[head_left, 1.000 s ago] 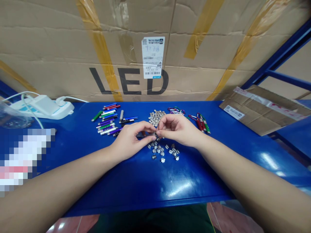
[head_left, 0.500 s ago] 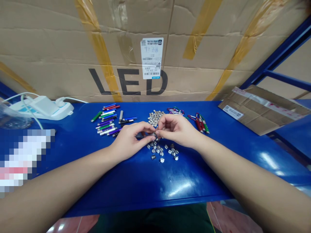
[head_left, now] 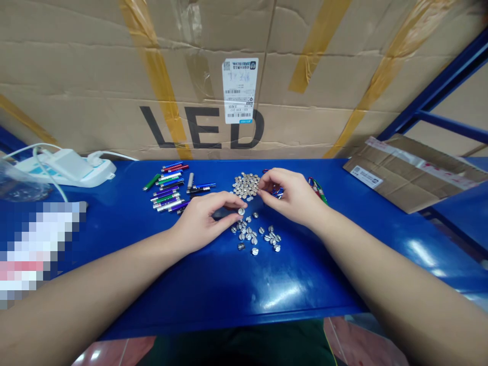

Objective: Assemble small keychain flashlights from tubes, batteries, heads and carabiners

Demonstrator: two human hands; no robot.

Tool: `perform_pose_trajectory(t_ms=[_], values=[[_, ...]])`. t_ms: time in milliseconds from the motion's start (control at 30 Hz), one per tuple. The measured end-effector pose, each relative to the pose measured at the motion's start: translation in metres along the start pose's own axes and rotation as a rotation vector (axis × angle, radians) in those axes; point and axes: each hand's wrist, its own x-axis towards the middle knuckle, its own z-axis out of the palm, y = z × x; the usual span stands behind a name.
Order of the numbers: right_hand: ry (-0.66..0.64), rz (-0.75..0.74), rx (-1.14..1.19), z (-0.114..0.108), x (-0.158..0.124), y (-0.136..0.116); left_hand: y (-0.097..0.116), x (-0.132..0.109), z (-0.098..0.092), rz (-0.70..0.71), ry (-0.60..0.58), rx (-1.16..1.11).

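left hand pinches metal cap, face-up

Standing here, I can see small round silver discs of shiny smooth metal and slim coloured tubes of glossy metal on a glossy blue painted surface, against a rough, matt brown cardboard carton.
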Motion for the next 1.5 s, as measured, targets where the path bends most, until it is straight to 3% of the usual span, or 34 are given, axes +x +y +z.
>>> perform_pose_trajectory(t_ms=[133,300,900,1267,1367,1500], values=[[-0.115,0.024,-0.347,-0.008,-0.001,0.017,0.001,0.0,-0.001,-0.007,0.009,-0.011],[-0.23,0.034,-0.482,-0.003,-0.001,0.024,-0.001,-0.001,-0.002,0.015,0.012,0.031],[-0.255,-0.056,-0.388,0.008,0.006,0.012,0.0,-0.001,-0.003,0.043,0.011,0.084],[-0.319,0.032,-0.336,0.012,0.01,0.009,-0.001,0.0,-0.003,0.06,0.006,0.133],[-0.277,0.011,-0.308,0.009,0.008,0.006,-0.001,0.0,-0.003,0.055,0.008,0.13],[-0.031,-0.128,-0.096,0.005,0.004,-0.007,-0.002,-0.001,-0.003,0.018,0.018,0.08]])
